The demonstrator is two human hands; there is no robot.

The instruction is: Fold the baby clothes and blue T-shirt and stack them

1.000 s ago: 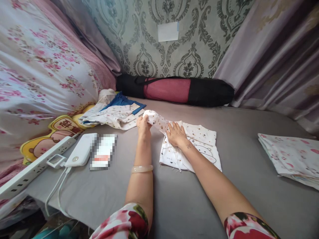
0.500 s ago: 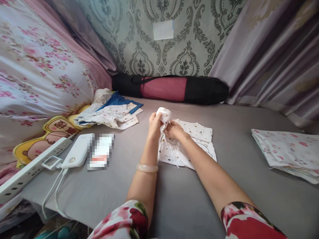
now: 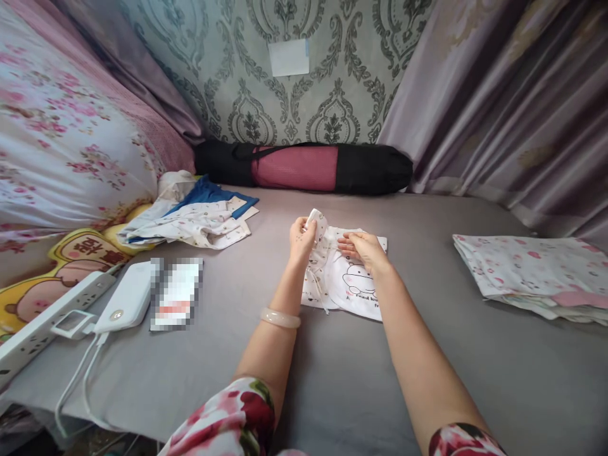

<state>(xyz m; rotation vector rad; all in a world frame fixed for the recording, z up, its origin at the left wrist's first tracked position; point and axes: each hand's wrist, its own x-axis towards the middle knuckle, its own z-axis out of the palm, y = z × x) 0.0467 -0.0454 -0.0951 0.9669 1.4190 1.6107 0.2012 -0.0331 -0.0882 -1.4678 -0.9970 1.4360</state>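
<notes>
A small white baby shirt [image 3: 332,296] lies on the grey bedsheet in front of me, with tiny specks on its side and sleeve and a cartoon bear face with lettering on its front. My left hand [image 3: 303,237] pinches the shirt's sleeve end and holds it up off the bed. Over the shirt's upper right part hovers my right hand [image 3: 365,251], its fingers stretched out to the left and slightly apart. Nothing shows in that hand; whether its fingertips touch the cloth I cannot tell. Thin white ties hang at the shirt's middle.
Folded printed cloths [image 3: 527,269] lie at the right. Crumpled baby clothes [image 3: 204,221] with a blue piece are at the left. Nearer stand a white power bank [image 3: 126,297], a power strip [image 3: 61,310] and a blurred card [image 3: 175,294]. A black and pink long bag [image 3: 294,168] rests along the wall.
My right hand has drawn away from the sleeve to the right, its fingers now stretched out. My left hand still holds the sleeve end. More of the bear print shows. The view has shifted right.
</notes>
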